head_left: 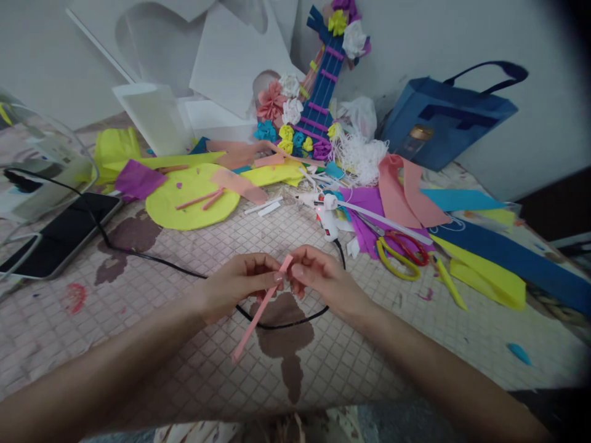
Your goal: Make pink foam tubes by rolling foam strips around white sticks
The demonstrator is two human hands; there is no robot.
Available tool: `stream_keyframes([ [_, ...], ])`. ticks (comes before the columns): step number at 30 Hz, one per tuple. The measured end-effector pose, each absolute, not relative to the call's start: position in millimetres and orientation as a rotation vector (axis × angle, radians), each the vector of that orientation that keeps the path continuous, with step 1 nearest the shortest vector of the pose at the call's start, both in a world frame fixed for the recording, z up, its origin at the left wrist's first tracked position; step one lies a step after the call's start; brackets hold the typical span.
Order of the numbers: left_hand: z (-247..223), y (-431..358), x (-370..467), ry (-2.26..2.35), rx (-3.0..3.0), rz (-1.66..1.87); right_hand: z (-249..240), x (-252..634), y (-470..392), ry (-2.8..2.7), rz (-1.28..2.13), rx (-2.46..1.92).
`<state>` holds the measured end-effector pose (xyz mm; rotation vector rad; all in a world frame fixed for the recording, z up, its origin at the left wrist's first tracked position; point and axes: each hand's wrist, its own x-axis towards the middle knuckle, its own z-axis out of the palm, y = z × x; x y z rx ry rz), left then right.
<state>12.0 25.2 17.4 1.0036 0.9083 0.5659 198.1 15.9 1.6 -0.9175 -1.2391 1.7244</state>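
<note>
Above the middle of the table, a narrow pink crepe paper strip [258,317] slants down toward me from my fingers. My left hand [240,280] pinches it near its upper end between thumb and fingers. Close beside it, my right hand [318,277] has thumb and fingertips closed at the strip's top end. Beyond my hands lies a white glue gun [327,220], its red light lit. A yellow crepe paper disc [194,212] with thin pink rolled pieces [199,200] on it lies farther back on the left.
Scissors [398,255] and a yellow pen-like tool [449,282] lie right. A black cord [152,263] loops beneath my hands. A phone [60,234] rests left. A flower-decorated paper guitar [323,86] and a blue bag [443,123] stand at the back, among scattered crepe paper.
</note>
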Motion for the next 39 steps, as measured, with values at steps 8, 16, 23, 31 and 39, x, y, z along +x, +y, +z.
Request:
stream_keyframes([
  [8, 14, 20, 16, 0.897, 1.08, 0.555, 3, 196, 15, -1.259, 1.647, -0.998],
  [16, 18, 18, 21, 0.946, 0.962, 0.635, 6, 196, 8, -1.561, 1.253, -1.1],
  [23, 13, 20, 17, 0.952, 0.858, 0.695, 6, 197, 6, -1.801, 0.938, -1.048],
  [31, 13, 22, 14, 0.953, 0.805, 0.658, 7, 226, 26, -1.891, 0.634, -1.28],
  [39, 14, 25, 13, 0.94, 0.773, 0.624, 8, 253, 39, -1.892, 0.896, -1.335],
])
